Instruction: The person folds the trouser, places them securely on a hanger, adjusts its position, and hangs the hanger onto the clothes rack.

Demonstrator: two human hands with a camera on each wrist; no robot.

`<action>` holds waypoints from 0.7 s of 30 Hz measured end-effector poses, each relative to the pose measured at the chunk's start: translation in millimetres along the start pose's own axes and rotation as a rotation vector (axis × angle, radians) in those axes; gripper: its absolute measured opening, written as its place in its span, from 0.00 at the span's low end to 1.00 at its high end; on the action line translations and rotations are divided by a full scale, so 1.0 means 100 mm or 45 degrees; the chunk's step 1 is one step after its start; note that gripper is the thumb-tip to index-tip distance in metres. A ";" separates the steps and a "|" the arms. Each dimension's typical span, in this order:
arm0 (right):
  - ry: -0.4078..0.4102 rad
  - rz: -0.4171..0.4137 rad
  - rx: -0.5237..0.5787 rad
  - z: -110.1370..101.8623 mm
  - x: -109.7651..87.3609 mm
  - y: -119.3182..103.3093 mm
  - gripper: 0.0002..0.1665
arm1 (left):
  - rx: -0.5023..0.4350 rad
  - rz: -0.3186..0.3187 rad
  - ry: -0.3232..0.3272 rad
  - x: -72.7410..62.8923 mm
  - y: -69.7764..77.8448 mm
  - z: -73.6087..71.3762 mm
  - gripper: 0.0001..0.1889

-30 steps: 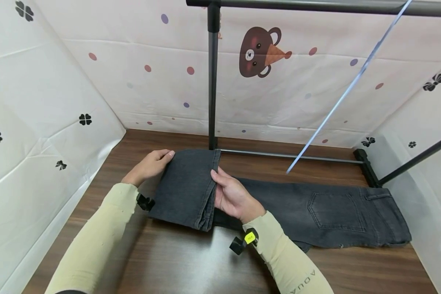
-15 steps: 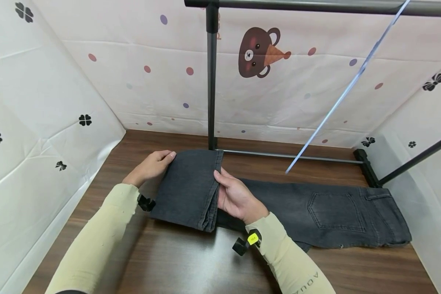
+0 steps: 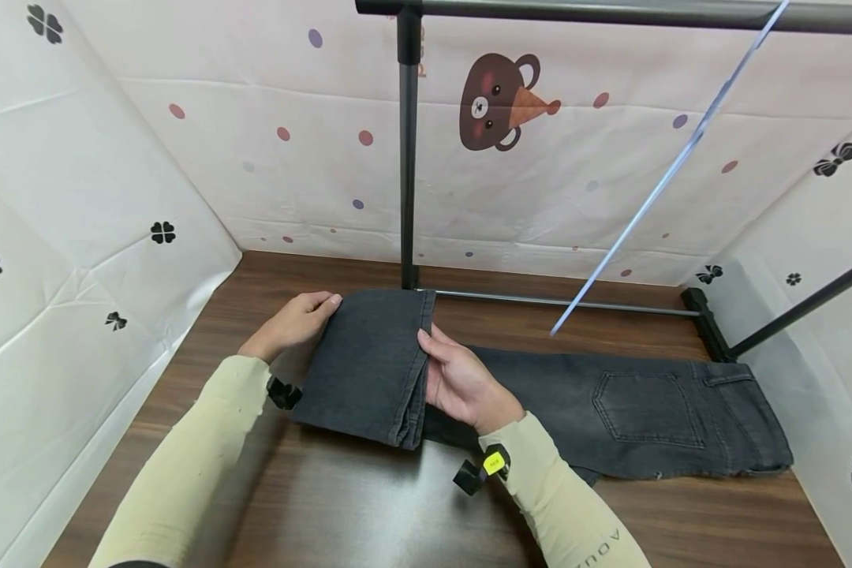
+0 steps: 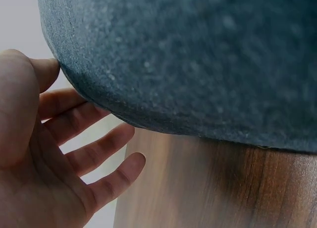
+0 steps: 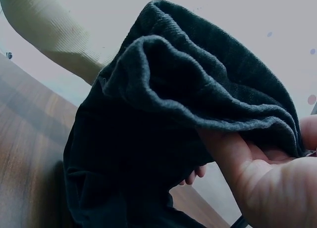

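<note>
Dark grey jeans (image 3: 539,394) lie lengthwise on the wooden surface, with the back pocket and waist end at the right. Their leg end is folded back over at the left and lifted. My left hand (image 3: 294,322) pinches the fold's far left corner between thumb and fingers; in the left wrist view the other fingers of that left hand (image 4: 64,134) spread below the denim (image 4: 173,64). With thumb on top, my right hand (image 3: 461,379) grips the hemmed edge. The right wrist view shows the layered leg openings (image 5: 173,84) hanging beside the right hand's fingers (image 5: 233,153).
Behind the jeans stands a black metal rack, with an upright post (image 3: 409,158), a top bar (image 3: 575,11) and a thin low rail (image 3: 525,298). A pale blue strip (image 3: 653,197) hangs slanting from the top bar. Patterned white sheets (image 3: 78,197) wall the sides and back.
My right hand has shifted slightly right with the hemmed edge, and the folded leg end has moved a little with it. My left hand keeps its pinch nearly in place.
</note>
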State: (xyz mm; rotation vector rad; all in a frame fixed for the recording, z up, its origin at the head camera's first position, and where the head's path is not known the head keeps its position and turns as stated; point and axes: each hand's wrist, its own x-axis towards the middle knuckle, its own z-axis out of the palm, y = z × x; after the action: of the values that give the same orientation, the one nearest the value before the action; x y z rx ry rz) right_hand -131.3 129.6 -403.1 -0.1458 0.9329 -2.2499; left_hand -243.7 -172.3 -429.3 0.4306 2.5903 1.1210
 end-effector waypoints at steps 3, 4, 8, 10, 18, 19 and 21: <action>-0.003 -0.004 -0.002 -0.01 -0.01 0.00 0.32 | -0.007 -0.007 -0.007 0.00 0.00 0.00 0.27; -0.003 -0.007 -0.003 -0.01 -0.02 0.00 0.32 | -0.011 -0.007 -0.009 0.00 0.00 0.00 0.28; -0.009 -0.017 0.010 -0.02 -0.03 0.00 0.32 | -0.025 -0.005 -0.012 0.00 0.01 0.02 0.27; -0.019 -0.021 0.016 -0.03 -0.03 -0.01 0.33 | -0.031 -0.006 -0.007 0.00 0.01 0.03 0.26; -0.013 -0.028 0.019 -0.04 -0.06 -0.03 0.33 | -0.051 0.005 -0.030 0.01 0.01 0.05 0.27; -0.009 -0.030 0.019 -0.04 -0.06 -0.03 0.33 | -0.054 0.009 -0.036 0.01 0.01 0.05 0.27; -0.006 -0.036 0.017 -0.04 -0.07 -0.04 0.33 | -0.062 0.011 -0.044 0.02 0.00 0.05 0.28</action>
State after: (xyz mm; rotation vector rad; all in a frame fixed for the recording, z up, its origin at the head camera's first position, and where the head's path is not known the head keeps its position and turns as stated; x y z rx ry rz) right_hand -129.2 138.2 -402.5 -0.1586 0.9183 -2.2802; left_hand -243.2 -168.1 -433.0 0.4468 2.5277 1.1667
